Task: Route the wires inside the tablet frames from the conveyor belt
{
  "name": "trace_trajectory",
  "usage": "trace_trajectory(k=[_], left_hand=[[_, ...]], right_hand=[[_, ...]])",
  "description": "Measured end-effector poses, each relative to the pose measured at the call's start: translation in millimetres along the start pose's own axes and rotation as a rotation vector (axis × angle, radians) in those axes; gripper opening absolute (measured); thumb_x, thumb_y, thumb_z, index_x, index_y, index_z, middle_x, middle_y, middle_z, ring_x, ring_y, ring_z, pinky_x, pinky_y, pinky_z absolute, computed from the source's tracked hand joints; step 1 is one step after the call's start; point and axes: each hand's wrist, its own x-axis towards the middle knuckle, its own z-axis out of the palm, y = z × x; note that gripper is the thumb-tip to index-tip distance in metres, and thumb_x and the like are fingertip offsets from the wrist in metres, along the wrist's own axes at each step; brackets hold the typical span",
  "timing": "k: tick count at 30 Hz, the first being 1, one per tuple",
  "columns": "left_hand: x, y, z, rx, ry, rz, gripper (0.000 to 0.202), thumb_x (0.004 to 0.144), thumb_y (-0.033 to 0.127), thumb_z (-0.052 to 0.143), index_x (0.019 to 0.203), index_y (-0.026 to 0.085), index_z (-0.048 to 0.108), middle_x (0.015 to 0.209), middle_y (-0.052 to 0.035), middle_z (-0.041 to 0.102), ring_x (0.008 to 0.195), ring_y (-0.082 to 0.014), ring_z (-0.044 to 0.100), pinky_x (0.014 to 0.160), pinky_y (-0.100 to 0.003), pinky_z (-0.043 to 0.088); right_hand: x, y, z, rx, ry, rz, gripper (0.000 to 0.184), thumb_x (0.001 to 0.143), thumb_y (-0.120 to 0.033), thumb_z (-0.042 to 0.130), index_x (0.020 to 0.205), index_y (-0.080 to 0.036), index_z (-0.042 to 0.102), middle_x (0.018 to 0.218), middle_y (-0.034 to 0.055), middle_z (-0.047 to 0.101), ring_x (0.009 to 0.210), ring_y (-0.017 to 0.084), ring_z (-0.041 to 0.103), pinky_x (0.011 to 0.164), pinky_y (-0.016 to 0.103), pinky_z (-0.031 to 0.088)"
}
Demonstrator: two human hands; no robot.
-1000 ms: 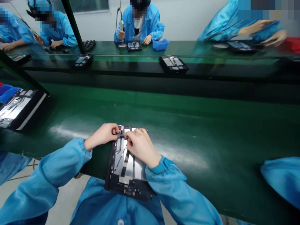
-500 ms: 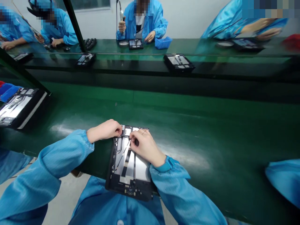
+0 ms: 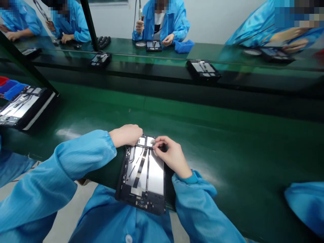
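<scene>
An opened tablet chassis point(image 3: 145, 175) with a silver inner plate and black flat cables lies on the green bench point(image 3: 227, 141), its near end hanging over the edge toward me. My left hand point(image 3: 126, 134) rests curled on its far left corner. My right hand point(image 3: 169, 156) pinches at the far top edge, fingertips on a small part there; what it pinches is too small to make out.
Another opened tablet point(image 3: 22, 108) lies at the left by blue and red trays. Two more tablets point(image 3: 204, 69) point(image 3: 100, 60) sit on the belt beyond. Workers in blue coats sit across; one holds a hanging screwdriver point(image 3: 139, 13). A neighbour's blue sleeve point(image 3: 306, 202) shows at right.
My right hand has slid right along the tablet's top edge and off the middle cable. My left hand shifted slightly right on the corner. The view has moved a little to the left.
</scene>
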Motion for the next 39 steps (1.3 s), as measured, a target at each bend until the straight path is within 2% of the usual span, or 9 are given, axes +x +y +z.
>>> trace_trajectory(k=[3, 6, 9, 12, 17, 21, 30, 34, 39], left_hand=[[-5.0, -1.1, -2.8, 0.014, 0.009, -0.001, 0.011, 0.065, 0.007, 0.062, 0.068, 0.015, 0.070, 0.064, -0.0098, 0.064, 0.073, -0.0258, 0.067, 0.065, -0.030, 0.048], [-14.5, -4.0, 0.8, 0.028, 0.063, 0.013, 0.008, 0.068, 0.011, 0.063, 0.073, 0.015, 0.069, 0.073, -0.0108, 0.068, 0.076, -0.0264, 0.067, 0.068, -0.031, 0.049], [-26.8, 3.2, 13.3, -0.015, 0.152, 0.030, 0.012, 0.076, 0.016, 0.059, 0.083, 0.016, 0.068, 0.084, -0.0116, 0.070, 0.080, -0.0273, 0.068, 0.070, -0.033, 0.050], [-37.4, 24.2, 31.3, -0.084, 0.193, -0.025, 0.016, 0.081, 0.024, 0.055, 0.089, 0.015, 0.066, 0.087, -0.0129, 0.070, 0.081, -0.0290, 0.067, 0.069, -0.036, 0.051], [-43.5, 60.6, 54.0, -0.049, 0.207, -0.182, 0.031, 0.080, 0.020, 0.051, 0.107, 0.007, 0.061, 0.100, -0.0204, 0.067, 0.091, -0.0321, 0.065, 0.075, -0.040, 0.051], [-42.9, 70.9, 63.3, -0.022, 0.259, -0.279, 0.029, 0.078, 0.014, 0.049, 0.104, 0.008, 0.059, 0.099, -0.0197, 0.065, 0.093, -0.0319, 0.064, 0.080, -0.041, 0.048], [-47.3, 71.1, 67.0, -0.093, 0.248, -0.294, 0.017, 0.077, 0.011, 0.046, 0.089, 0.016, 0.056, 0.093, -0.0124, 0.064, 0.089, -0.0270, 0.061, 0.076, -0.036, 0.043], [-48.2, 63.7, 64.4, -0.208, 0.262, -0.279, 0.008, 0.077, 0.014, 0.048, 0.080, 0.021, 0.050, 0.083, -0.0052, 0.061, 0.077, -0.0221, 0.058, 0.064, -0.032, 0.038], [-38.8, 55.5, 61.2, -0.377, 0.359, -0.273, 0.015, 0.081, 0.021, 0.053, 0.095, 0.021, 0.052, 0.080, -0.0017, 0.060, 0.073, -0.0196, 0.057, 0.065, -0.031, 0.040]], right_hand=[[0.5, 4.4, 2.8, 0.026, 0.081, 0.086, 0.017, 0.076, -0.018, 0.060, 0.093, -0.020, 0.059, 0.075, 0.0013, 0.069, 0.069, 0.018, 0.061, 0.071, 0.031, 0.045], [-2.8, -1.7, 6.0, -0.257, 0.129, -0.037, 0.017, 0.075, -0.011, 0.059, 0.090, -0.020, 0.062, 0.078, 0.0018, 0.068, 0.078, 0.021, 0.059, 0.075, 0.034, 0.039], [-9.1, -11.4, 5.1, -0.492, 0.046, -0.210, 0.018, 0.077, -0.007, 0.057, 0.087, -0.019, 0.065, 0.077, 0.0028, 0.067, 0.081, 0.021, 0.057, 0.076, 0.035, 0.033], [-14.4, -15.4, 1.0, -0.527, -0.047, -0.293, 0.020, 0.076, -0.005, 0.058, 0.089, -0.018, 0.065, 0.075, 0.0022, 0.066, 0.077, 0.020, 0.055, 0.074, 0.034, 0.031], [-18.4, -10.2, -6.3, -0.375, -0.084, -0.263, 0.024, 0.073, -0.004, 0.058, 0.091, -0.019, 0.064, 0.073, 0.0006, 0.065, 0.076, 0.018, 0.057, 0.074, 0.032, 0.033], [-22.2, 2.0, -13.5, -0.159, -0.048, -0.158, 0.015, 0.078, -0.012, 0.059, 0.090, -0.020, 0.063, 0.078, 0.0012, 0.066, 0.077, 0.018, 0.059, 0.077, 0.033, 0.038], [-30.2, 40.8, -27.6, 0.283, -0.056, 0.154, 0.016, 0.078, -0.029, 0.067, 0.088, -0.018, 0.062, 0.072, 0.0002, 0.062, 0.063, 0.013, 0.055, 0.058, 0.026, 0.043], [-30.3, 42.9, -29.7, 0.337, -0.038, 0.180, 0.016, 0.077, -0.029, 0.068, 0.086, -0.017, 0.062, 0.073, 0.0008, 0.062, 0.063, 0.013, 0.055, 0.058, 0.025, 0.043], [-30.4, 42.4, -33.6, 0.386, -0.087, 0.179, 0.017, 0.076, -0.029, 0.068, 0.086, -0.018, 0.061, 0.073, 0.0004, 0.061, 0.061, 0.012, 0.055, 0.058, 0.025, 0.045]])
